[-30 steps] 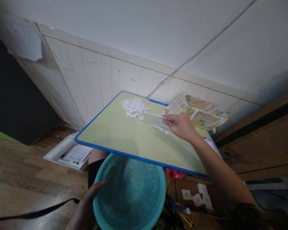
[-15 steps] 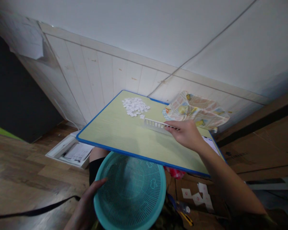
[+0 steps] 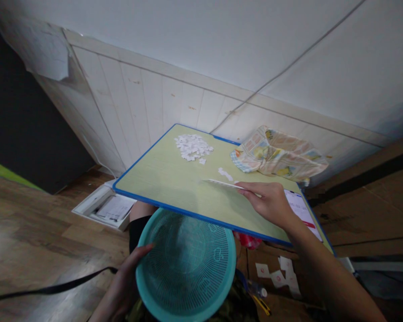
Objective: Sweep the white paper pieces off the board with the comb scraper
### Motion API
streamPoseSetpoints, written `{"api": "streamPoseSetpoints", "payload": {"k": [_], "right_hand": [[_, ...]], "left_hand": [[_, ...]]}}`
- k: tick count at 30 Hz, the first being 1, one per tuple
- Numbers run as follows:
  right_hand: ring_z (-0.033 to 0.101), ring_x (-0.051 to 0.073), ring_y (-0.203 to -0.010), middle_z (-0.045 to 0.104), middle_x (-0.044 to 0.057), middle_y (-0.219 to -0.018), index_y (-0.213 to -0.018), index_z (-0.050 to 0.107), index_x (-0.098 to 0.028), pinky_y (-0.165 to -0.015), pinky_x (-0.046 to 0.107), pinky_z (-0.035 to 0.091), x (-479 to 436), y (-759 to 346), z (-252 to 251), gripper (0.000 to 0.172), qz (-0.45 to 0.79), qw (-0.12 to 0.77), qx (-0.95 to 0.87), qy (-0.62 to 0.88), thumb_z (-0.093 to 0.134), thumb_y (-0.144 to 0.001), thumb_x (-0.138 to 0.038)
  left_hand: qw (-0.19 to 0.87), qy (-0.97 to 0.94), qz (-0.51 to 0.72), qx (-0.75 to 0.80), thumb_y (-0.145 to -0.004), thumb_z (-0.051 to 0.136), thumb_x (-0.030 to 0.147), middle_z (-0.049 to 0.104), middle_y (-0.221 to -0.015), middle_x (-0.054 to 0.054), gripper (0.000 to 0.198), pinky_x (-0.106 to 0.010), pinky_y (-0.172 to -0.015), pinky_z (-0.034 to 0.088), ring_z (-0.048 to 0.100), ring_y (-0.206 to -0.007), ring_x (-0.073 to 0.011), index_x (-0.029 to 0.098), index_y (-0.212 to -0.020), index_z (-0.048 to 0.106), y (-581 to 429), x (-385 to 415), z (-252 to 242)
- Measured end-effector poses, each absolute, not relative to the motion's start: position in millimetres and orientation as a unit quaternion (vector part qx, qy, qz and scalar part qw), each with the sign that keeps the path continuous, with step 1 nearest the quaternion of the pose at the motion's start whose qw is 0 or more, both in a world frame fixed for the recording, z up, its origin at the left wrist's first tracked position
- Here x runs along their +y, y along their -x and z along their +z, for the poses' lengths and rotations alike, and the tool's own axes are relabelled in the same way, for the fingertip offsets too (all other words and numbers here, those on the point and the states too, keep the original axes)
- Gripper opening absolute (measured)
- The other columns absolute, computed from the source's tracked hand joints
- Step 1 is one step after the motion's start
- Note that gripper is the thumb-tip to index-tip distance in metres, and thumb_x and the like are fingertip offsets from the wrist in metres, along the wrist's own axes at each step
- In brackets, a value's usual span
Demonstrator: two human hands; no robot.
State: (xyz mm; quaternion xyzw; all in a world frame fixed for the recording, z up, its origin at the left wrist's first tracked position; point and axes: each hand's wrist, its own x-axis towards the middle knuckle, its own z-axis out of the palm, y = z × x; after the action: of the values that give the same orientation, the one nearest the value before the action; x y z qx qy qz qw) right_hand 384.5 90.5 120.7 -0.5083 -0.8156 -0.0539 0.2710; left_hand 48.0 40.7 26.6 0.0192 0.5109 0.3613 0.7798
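Note:
My right hand (image 3: 270, 203) is closed on a thin white slotted strip (image 3: 221, 183) that lies almost flat over the yellow-green table with a blue rim (image 3: 161, 179). A few white paper scraps (image 3: 225, 173) lie just beyond the strip. A bigger heap of white scraps (image 3: 192, 146) sits at the table's far end. My left hand (image 3: 129, 279) grips the left rim of a teal mesh basket (image 3: 188, 264) held below the table's near edge.
A patterned cloth (image 3: 278, 154) lies bunched at the table's far right, and a printed sheet (image 3: 302, 210) is by my right wrist. On the wooden floor are a white tray of papers (image 3: 104, 208), loose cards (image 3: 278, 277) and a black strap (image 3: 53, 288).
My right hand has drawn the strip toward me and tipped it from upright to nearly flat. A few scraps now lie beyond it. The basket stays under the edge.

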Motion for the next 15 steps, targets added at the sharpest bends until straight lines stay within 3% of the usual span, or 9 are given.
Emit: {"api": "streamPoseSetpoints", "payload": {"k": [5, 15], "right_hand": [[0.073, 0.018, -0.086, 0.075, 0.002, -0.100, -0.101, 0.074, -0.024, -0.074, 0.025, 0.057, 88, -385, 121, 0.021, -0.044, 0.307, -0.794, 0.523, 0.060, -0.087, -0.020], [0.073, 0.020, -0.085, 0.075, 0.001, -0.099, -0.101, 0.074, -0.028, -0.073, 0.029, 0.059, 80, -387, 128, 0.021, -0.031, 0.298, -0.802, 0.516, 0.062, -0.086, -0.023]], "left_hand": [[0.778, -0.028, 0.370, 0.506, -0.073, 0.072, 0.025, 0.080, -0.091, -0.011, 0.072, -0.046, -0.095, 0.051, 0.069, -0.099, -0.0379, 0.009, -0.140, 0.051, -47, 40, 25], [0.778, -0.021, 0.362, 0.513, -0.074, 0.071, 0.025, 0.079, -0.095, -0.012, 0.071, -0.048, -0.097, 0.049, 0.069, -0.099, -0.0386, 0.012, -0.141, 0.051, -44, 41, 23]]}}
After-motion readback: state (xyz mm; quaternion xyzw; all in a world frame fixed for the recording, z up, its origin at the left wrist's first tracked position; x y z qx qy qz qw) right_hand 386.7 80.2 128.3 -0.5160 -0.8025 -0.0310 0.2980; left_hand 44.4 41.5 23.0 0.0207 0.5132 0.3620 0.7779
